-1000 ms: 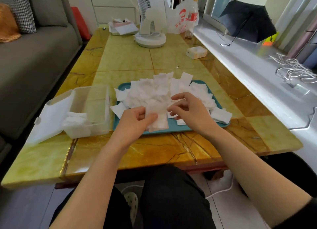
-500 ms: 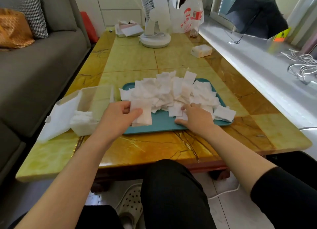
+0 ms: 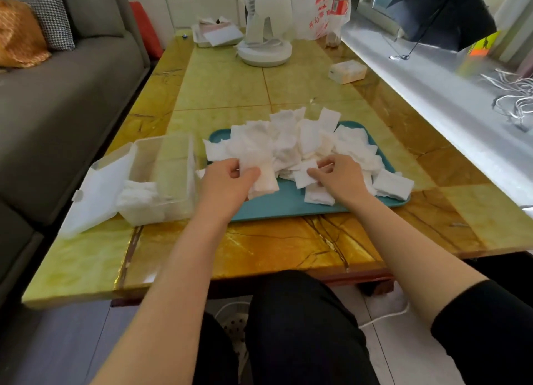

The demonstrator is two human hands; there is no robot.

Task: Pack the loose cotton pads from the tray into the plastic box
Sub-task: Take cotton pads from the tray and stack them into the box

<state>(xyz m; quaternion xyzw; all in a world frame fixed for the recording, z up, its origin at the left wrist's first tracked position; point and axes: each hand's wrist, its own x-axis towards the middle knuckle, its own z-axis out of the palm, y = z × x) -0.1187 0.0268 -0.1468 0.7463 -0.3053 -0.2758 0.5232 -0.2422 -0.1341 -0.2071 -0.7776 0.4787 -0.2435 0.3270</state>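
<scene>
A yellow-green stone table (image 3: 219, 87) with amber, veined patches stretches away beneath the left hand (image 3: 227, 182). Left of that hand runs a grey sofa (image 3: 57, 110), with an orange cushion (image 3: 20, 35) and a checked cushion (image 3: 52, 15) at its far end. Beyond the hand stand a white fan (image 3: 265, 38) and a plastic bag (image 3: 320, 12). Right of the right hand (image 3: 340, 177) a pale sill (image 3: 432, 96) catches daylight. A black umbrella (image 3: 444, 12) and white cords (image 3: 513, 96) lie on it. Nearer than the hands, the floor (image 3: 403, 356) is pale tile.

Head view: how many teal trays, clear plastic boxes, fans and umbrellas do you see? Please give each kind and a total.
Teal tray: 1
Clear plastic box: 1
Fan: 1
Umbrella: 1
Total: 4
</scene>
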